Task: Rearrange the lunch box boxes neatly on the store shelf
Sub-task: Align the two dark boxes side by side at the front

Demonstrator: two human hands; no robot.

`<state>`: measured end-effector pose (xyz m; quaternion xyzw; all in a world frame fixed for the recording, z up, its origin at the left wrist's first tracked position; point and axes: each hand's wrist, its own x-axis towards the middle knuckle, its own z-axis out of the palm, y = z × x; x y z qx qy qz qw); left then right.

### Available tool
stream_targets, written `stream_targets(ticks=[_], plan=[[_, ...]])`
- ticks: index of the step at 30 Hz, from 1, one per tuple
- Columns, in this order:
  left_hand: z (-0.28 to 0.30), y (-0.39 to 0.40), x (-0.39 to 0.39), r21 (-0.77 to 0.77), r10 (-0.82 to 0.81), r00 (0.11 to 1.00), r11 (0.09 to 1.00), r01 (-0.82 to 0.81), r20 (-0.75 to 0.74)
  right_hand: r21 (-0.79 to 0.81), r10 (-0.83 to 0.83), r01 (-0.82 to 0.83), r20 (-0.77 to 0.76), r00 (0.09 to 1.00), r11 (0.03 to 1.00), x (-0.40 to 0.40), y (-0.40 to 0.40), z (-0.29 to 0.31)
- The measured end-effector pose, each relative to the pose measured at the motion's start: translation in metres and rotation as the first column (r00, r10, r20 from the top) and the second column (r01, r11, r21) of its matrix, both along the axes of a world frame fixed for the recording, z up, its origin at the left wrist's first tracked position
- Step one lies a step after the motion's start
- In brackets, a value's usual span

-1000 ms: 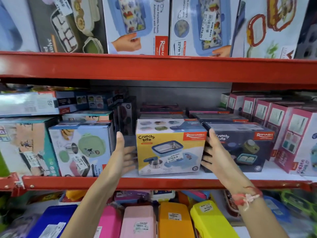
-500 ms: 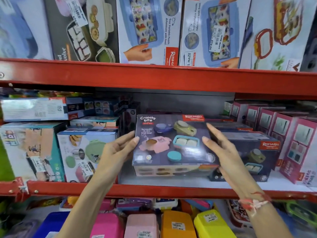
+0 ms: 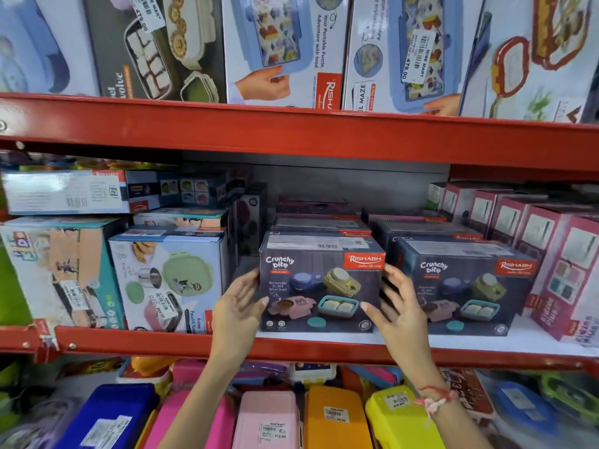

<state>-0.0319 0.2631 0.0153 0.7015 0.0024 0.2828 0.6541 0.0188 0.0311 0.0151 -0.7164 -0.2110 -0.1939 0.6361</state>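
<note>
Lunch box box (image 3: 319, 283), the dark "Crunchy bite" one, sits upright at the front of the middle shelf (image 3: 291, 348), label facing out. Left hand (image 3: 238, 307) is spread open against its left edge, fingers loose, thumb over the front corner. Right hand (image 3: 397, 306) is just as open at the right edge, fingertips touching the front face, a red thread band (image 3: 434, 396) on that wrist. Neither one really clamps it, more like palms and fingers pressed on both sides.

Just beside it on the right stands a twin box (image 3: 463, 286) with the same print, also facing forward; the right hand's fingers sit in the narrow gap between the two. More flat boxes are lined up behind both. Left of the gap, a light blue box (image 3: 165, 280) with a green lunch box picture, and pink boxes (image 3: 547, 264) in a row on the far right. Above, the upper shelf (image 3: 291, 131) carries big white and blue boxes. Below are colourful plastic lunch boxes (image 3: 337, 419).
</note>
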Motion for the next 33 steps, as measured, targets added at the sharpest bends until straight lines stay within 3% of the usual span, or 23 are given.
stream_targets(ticks=[6, 10, 20, 29, 33], plan=[[-0.005, -0.004, -0.005, -0.076, 0.025, 1.000, 0.997, -0.026, -0.011, 0.040, 0.015, -0.011, -0.113, 0.993, 0.999, -0.007, 0.000, 0.004], [0.002, -0.007, -0.010, -0.228, -0.103, 0.994, 0.969, 0.096, -0.020, 0.173, 0.177, -0.136, -0.253, 0.951, 0.976, -0.011, 0.000, 0.011], [0.002, 0.002, -0.033, -0.170, -0.264, 0.964, 0.950, 0.262, 0.014, 0.148, 0.228, -0.191, -0.298, 0.927, 0.970, -0.029, -0.013, 0.011], [-0.002, -0.005, -0.041, -0.129, -0.168, 0.986, 0.978, 0.166, -0.003, 0.131, 0.246, -0.218, -0.273, 0.930, 0.967, -0.043, -0.013, 0.010], [-0.003, -0.025, -0.045, -0.144, 0.092, 0.995, 0.986, -0.085, 0.040, 0.120, 0.215, -0.192, -0.233, 0.948, 0.974, -0.042, -0.021, 0.006]])
